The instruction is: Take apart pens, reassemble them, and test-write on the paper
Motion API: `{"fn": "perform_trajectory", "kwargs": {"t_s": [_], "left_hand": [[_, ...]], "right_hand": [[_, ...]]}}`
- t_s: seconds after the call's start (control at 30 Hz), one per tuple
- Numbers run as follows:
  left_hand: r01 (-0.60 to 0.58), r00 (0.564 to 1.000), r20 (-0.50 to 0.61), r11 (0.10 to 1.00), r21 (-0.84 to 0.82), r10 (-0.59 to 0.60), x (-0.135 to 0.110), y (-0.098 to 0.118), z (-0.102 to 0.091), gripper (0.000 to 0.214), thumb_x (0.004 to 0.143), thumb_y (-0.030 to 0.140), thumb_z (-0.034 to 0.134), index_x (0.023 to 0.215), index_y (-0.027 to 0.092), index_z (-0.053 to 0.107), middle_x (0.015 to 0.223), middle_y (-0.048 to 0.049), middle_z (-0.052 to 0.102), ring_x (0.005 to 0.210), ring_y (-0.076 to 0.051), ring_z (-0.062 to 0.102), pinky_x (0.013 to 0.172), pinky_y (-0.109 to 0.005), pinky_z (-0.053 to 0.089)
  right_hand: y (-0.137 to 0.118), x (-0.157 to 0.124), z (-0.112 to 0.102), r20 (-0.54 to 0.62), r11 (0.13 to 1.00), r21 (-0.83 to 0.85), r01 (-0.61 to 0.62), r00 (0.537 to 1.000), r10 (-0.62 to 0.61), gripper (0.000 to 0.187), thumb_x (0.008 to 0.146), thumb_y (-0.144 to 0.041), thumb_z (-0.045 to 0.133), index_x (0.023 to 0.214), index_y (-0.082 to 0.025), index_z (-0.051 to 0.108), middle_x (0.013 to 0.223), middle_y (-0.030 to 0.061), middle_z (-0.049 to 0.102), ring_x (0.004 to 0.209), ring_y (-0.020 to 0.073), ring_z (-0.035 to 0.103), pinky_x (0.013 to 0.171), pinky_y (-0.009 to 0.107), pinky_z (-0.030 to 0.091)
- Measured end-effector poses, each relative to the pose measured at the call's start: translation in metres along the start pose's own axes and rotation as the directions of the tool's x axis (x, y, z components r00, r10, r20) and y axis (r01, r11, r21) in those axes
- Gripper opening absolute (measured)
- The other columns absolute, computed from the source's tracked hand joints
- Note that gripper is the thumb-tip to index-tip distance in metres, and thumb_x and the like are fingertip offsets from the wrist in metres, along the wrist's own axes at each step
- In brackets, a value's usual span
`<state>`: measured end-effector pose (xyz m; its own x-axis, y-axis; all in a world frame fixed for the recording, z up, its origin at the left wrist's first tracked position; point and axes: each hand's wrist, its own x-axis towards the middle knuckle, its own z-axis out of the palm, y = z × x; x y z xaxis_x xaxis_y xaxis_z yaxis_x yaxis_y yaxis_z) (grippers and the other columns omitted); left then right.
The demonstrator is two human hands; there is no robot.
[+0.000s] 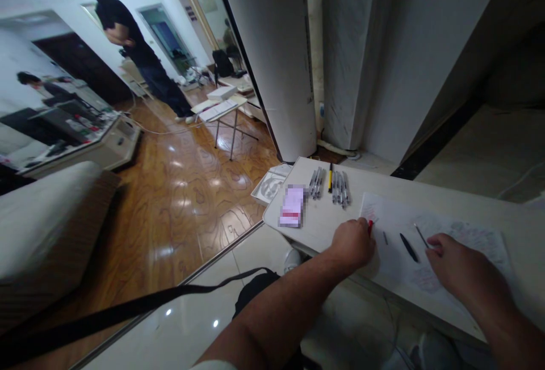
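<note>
My left hand [352, 243] is closed at the left edge of a printed paper sheet [464, 234]. Its fingertips pinch a small red piece [370, 225], perhaps part of a pen; the rest is hidden by the hand. Over the middle of the sheet, my right hand [466, 265] pinches a thin grey rod [420, 235] that looks like a pen refill. Between the two hands lie a black pen barrel [409, 247] and a short grey piece [385, 238], both on the paper and touched by neither hand.
Two groups of clear pens [316, 183] [340, 188] lie on the white table [430, 188], with a yellow and black pen [330, 178] between them. A blurred pink, phone-like item [292, 206] is near the left corner. A person [136, 52] stands beyond a folding table [221, 108].
</note>
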<state>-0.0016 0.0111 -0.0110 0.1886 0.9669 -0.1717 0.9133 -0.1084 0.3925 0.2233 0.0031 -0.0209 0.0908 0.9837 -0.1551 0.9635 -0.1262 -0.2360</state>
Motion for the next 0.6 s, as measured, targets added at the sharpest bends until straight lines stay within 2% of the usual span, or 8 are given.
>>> {"fn": "perform_trajectory", "kwargs": {"t_s": [0.2,0.3,0.6], "left_hand": [[0.030,0.999,0.031,0.999,-0.017,-0.029,-0.0010,0.0014,-0.0025,0.031,0.085,0.035,0.051,0.108,0.017,0.060,0.104,-0.0139,0.069,0.094,-0.026,0.066,0.081,-0.036,0.053],[0.035,0.999,0.041,0.999,-0.021,-0.034,-0.0010,0.0024,-0.0040,0.031,0.085,0.034,0.052,0.108,0.016,0.060,0.104,-0.0141,0.069,0.094,-0.026,0.066,0.082,-0.036,0.053],[0.007,0.999,0.041,1.000,-0.001,-0.007,-0.0026,0.0024,-0.0045,0.029,0.087,0.034,0.049,0.107,0.016,0.059,0.101,-0.0151,0.069,0.092,-0.028,0.067,0.077,-0.038,0.054]], "right_hand": [[0.0014,0.0017,0.0008,0.015,1.000,-0.005,0.004,1.000,-0.004,0.028,0.084,-0.034,0.047,0.102,-0.022,0.065,0.091,0.0147,0.073,0.075,0.0293,0.068,0.063,0.037,0.045],[0.0021,0.0019,0.0015,0.021,1.000,0.000,0.007,1.000,-0.007,0.028,0.084,-0.034,0.048,0.103,-0.022,0.064,0.093,0.0134,0.073,0.076,0.0294,0.068,0.064,0.037,0.046],[-0.0039,-0.0007,-0.0052,0.061,0.999,-0.023,-0.037,0.997,0.038,0.029,0.084,-0.037,0.047,0.104,-0.025,0.064,0.092,0.0153,0.072,0.077,0.0305,0.068,0.067,0.038,0.046]]}}
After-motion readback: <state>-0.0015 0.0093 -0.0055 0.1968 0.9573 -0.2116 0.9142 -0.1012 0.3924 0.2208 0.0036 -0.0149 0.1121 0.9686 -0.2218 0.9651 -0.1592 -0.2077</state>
